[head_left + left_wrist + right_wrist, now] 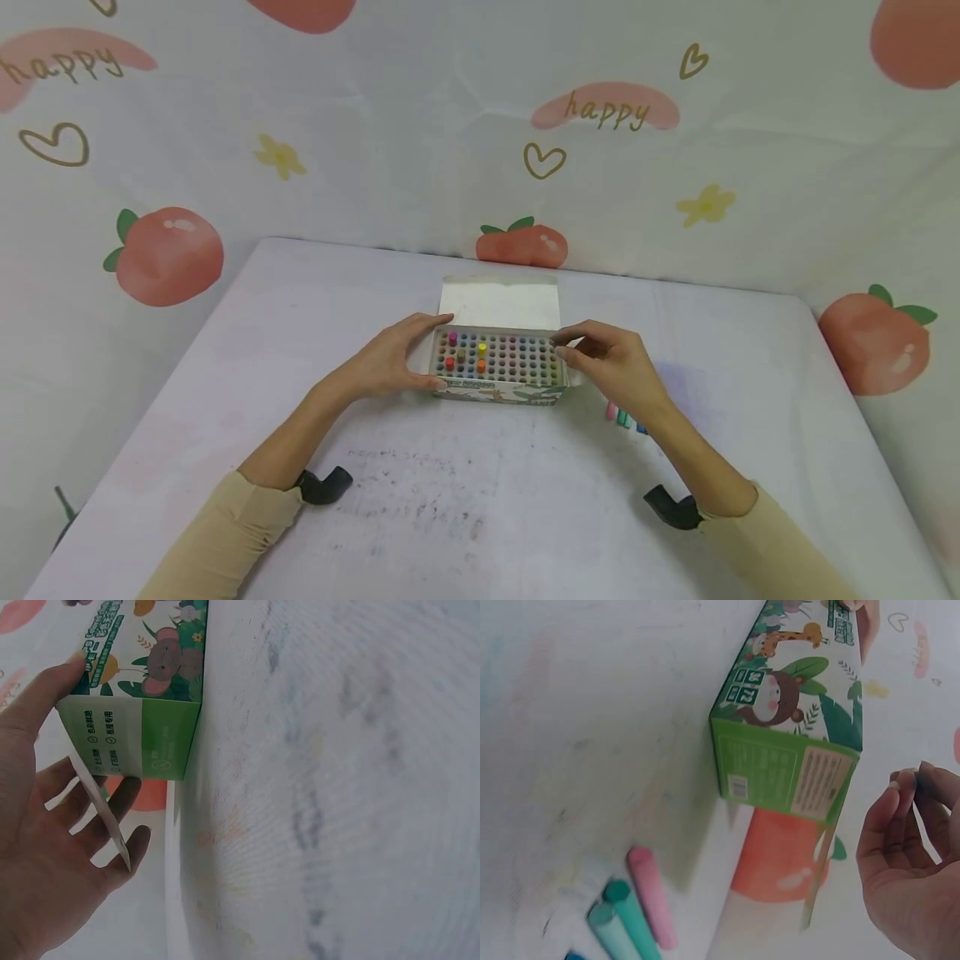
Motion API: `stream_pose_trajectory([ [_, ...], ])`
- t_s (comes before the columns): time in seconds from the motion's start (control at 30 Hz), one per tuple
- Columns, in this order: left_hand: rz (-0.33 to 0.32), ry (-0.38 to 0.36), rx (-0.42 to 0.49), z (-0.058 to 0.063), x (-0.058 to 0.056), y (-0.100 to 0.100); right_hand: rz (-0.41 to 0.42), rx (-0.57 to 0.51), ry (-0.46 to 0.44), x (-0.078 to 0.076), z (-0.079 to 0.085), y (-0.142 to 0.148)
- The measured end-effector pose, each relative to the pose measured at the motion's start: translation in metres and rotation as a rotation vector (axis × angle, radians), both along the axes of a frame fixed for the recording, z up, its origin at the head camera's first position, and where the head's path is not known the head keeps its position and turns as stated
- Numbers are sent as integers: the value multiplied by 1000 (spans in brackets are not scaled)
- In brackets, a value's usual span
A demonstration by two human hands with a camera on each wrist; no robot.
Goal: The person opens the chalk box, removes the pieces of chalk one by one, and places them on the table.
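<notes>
An open chalk box point(498, 393) with a grid of holes stands mid-table, its white lid point(498, 302) raised at the back. Several coloured chalks stand in the holes, among them a magenta one point(453, 338) and a yellow one point(482, 348). My left hand point(386, 358) holds the box's left end, thumb at the front edge and fingers toward the back; an end flap point(105, 814) lies against those fingers. Over the right end, my right hand point(618, 362) pinches a small dark bluish chalk point(918, 779), mostly hidden by the fingertips.
Right of the box, partly beneath the right forearm, lie a pink chalk point(651, 896), green chalks point(632, 919) and a blue one point(642, 428). Faint marks point(420, 492) stain the white tabletop in front. A printed curtain point(420, 125) hangs behind the table.
</notes>
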State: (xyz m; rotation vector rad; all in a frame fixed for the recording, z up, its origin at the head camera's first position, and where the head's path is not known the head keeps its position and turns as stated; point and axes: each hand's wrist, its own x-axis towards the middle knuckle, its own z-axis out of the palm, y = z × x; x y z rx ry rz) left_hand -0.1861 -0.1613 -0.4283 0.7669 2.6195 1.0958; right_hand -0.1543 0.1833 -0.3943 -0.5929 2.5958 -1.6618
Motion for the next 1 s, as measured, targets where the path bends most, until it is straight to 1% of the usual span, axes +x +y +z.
stream_pose_trajectory([
  [0.2,-9,9,5,-1,0,0,47,-32,-18,-5,-2,-17],
  [0.37,-17,34,-5,-2,-1,0,65,-5,-16,-9,-6,-30],
  [0.57,-31,57,-11,-3,-2,-1,114,19,-43,-14,-10,-45],
  [0.7,-41,65,-4,-2,-2,-1,124,65,-5,-18,-10,-52],
  [0.8,-39,67,-5,-2,-2,-1,118,118,20,-21,-10,-56],
  [1.0,-38,61,-12,0,-2,-1,91,210,17,-27,-11,-63],
])
